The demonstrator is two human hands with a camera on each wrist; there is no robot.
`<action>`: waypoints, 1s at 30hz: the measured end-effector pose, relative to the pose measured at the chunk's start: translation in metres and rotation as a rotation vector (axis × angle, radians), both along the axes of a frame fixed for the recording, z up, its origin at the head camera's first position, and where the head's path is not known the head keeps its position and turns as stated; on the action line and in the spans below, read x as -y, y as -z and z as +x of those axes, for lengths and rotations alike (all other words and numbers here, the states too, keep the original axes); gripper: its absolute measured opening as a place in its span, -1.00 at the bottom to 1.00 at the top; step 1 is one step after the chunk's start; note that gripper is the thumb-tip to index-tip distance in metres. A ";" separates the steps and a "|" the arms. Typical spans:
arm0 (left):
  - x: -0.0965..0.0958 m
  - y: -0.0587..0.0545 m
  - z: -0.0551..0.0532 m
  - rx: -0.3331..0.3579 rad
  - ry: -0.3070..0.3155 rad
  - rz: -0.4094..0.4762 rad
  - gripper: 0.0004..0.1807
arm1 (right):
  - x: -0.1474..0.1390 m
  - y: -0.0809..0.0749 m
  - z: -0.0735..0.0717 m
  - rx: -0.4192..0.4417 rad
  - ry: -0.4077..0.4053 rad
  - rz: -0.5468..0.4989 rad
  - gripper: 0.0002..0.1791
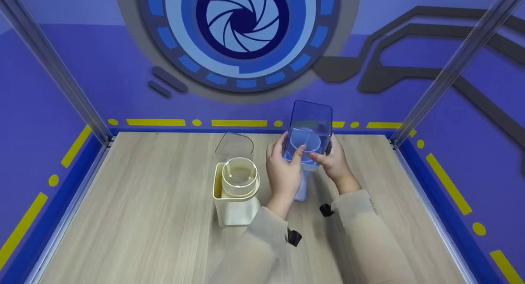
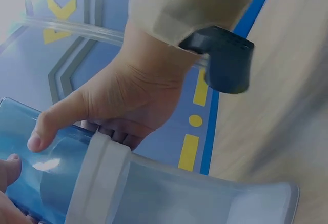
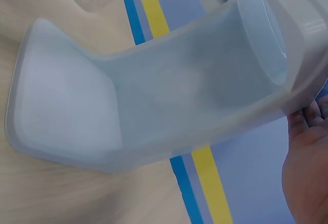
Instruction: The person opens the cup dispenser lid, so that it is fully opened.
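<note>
Both hands hold a see-through blue box-shaped container (image 1: 311, 116) with a round opening inside, joined to a pale blue L-shaped stand (image 3: 174, 90). My left hand (image 1: 285, 169) grips its left side, thumb across the near face. On the opposite side, my right hand (image 1: 337, 165) grips it, its thumb also on the near face. In the left wrist view, a whitish collar (image 2: 102, 178) lies between the blue container and the stand, which is held tilted. The right wrist view shows only part of the right hand, its fingers by the collar.
Left of the hands, a cream stand (image 1: 236, 212) rests on the wooden table (image 1: 156, 193), with a clear round cup (image 1: 240, 189) at its top. Behind it is a transparent cover (image 1: 235, 146). Blue panels and metal posts (image 1: 61, 66) enclose the table.
</note>
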State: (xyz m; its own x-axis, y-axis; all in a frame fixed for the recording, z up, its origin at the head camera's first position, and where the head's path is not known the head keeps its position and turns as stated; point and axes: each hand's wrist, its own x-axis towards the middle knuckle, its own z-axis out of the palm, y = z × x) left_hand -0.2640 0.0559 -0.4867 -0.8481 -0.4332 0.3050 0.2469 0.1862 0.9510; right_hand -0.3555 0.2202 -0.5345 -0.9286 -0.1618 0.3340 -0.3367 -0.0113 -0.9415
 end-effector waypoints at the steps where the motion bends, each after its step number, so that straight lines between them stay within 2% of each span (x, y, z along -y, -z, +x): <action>1: 0.000 0.002 0.004 -0.003 -0.002 -0.007 -0.34 | -0.001 0.001 0.003 0.000 0.001 -0.012 -0.06; 9: -0.002 0.013 0.033 -0.044 -0.013 -0.063 -0.33 | -0.007 0.007 0.033 -0.017 0.001 -0.023 -0.13; 14: 0.000 0.018 0.050 -0.072 0.002 -0.080 -0.34 | -0.009 0.011 0.051 -0.030 0.013 -0.040 -0.17; 21: 0.003 0.029 0.076 -0.133 0.005 -0.146 -0.35 | -0.009 0.019 0.083 -0.059 0.034 -0.045 -0.12; 25: 0.005 0.032 0.081 -0.164 0.010 -0.161 -0.36 | -0.010 0.021 0.092 -0.073 0.052 -0.039 -0.09; 30: 0.002 0.035 0.083 -0.200 0.004 -0.170 -0.37 | -0.015 0.021 0.092 -0.057 0.013 -0.077 -0.11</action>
State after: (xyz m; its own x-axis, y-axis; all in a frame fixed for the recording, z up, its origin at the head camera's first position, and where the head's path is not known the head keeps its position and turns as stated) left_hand -0.1805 0.0535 -0.5220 -0.7653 -0.3585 0.5346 0.4274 0.3381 0.8385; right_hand -0.2638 0.2347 -0.5551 -0.9094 -0.1221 0.3976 -0.3906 -0.0782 -0.9172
